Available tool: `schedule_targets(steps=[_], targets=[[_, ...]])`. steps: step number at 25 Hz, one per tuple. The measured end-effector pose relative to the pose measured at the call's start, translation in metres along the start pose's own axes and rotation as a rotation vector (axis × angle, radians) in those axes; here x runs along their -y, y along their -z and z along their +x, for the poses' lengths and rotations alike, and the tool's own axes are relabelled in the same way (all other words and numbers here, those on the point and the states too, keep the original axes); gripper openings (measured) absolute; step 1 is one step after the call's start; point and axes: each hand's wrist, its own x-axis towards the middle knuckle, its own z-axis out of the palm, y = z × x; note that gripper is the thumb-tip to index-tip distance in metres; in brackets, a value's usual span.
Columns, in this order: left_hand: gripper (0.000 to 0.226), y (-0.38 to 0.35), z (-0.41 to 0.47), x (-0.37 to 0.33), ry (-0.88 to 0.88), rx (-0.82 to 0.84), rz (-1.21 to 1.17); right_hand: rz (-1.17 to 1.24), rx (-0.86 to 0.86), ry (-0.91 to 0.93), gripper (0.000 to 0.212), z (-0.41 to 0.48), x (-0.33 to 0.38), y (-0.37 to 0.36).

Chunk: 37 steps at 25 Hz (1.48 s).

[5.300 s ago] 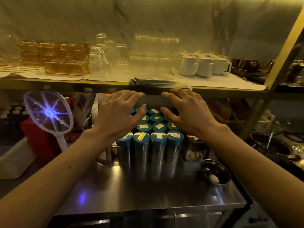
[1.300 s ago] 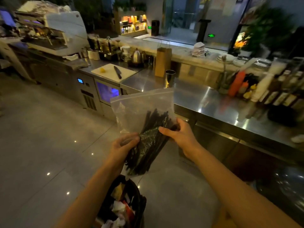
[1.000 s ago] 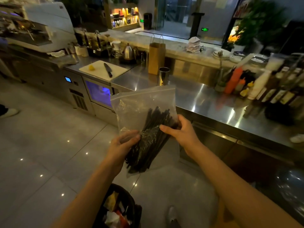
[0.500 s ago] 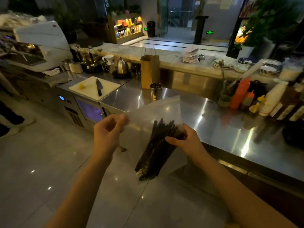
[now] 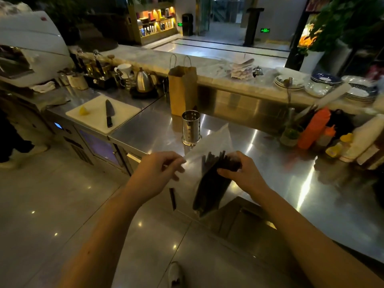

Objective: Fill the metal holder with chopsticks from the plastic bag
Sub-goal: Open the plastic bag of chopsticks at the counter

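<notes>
The plastic bag (image 5: pixel 209 154) hangs in the air just off the near edge of the steel table (image 5: pixel 270 163), held up by both hands so the dark chopsticks (image 5: pixel 209 183) inside stand nearly upright, their tops toward the bag's mouth. The right hand (image 5: pixel 241 173) is curled around the bundle through the plastic, fingers (image 5: pixel 225 170) closed over its upper part; that grip seems meant to keep the sticks gathered and carry the weight. The left hand (image 5: pixel 160 167) pinches the left side of the bag with its fingertips pressed together, probably to steady or part the opening.

The metal holder (image 5: pixel 191 128) stands upright on the table behind the bag, well in from the near edge and just in front of a brown paper bag (image 5: pixel 182 89). Its open top faces up, and no chopsticks show above its rim, so filling looks not yet begun.

The bag's mouth is blurred and pale against the shiny table; whether it is sealed or open cannot be told. The bag covers the holder's base. The number of chopsticks cannot be counted, and the left fingertips are smeared by motion. The holder's inside is out of sight from this angle.
</notes>
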Motion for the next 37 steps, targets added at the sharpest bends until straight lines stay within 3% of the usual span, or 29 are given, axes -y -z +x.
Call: schedule_targets(steps=[6, 9, 13, 26, 37], targets=[[0.012, 0.005, 0.086, 0.050, 0.075, 0.034, -0.235, -0.097, -0.250, -0.084, 0.050, 0.082, 0.015, -0.026], [0.008, 0.006, 0.129, 0.072, 0.059, 0.026, -0.257, -0.036, -0.354, -0.133, 0.047, 0.107, 0.029, -0.045], [0.006, -0.004, 0.179, 0.091, -0.005, 0.049, -0.223, 0.291, -0.241, -0.292, 0.033, 0.136, 0.044, -0.056], [0.008, -0.079, 0.293, 0.069, -0.016, 0.141, -0.308, 0.369, -0.108, -0.266, 0.014, 0.236, -0.004, 0.019], [0.022, -0.144, 0.329, 0.049, 0.325, -0.019, -0.441, 0.685, -0.141, -0.362, 0.018, 0.272, -0.058, 0.049]])
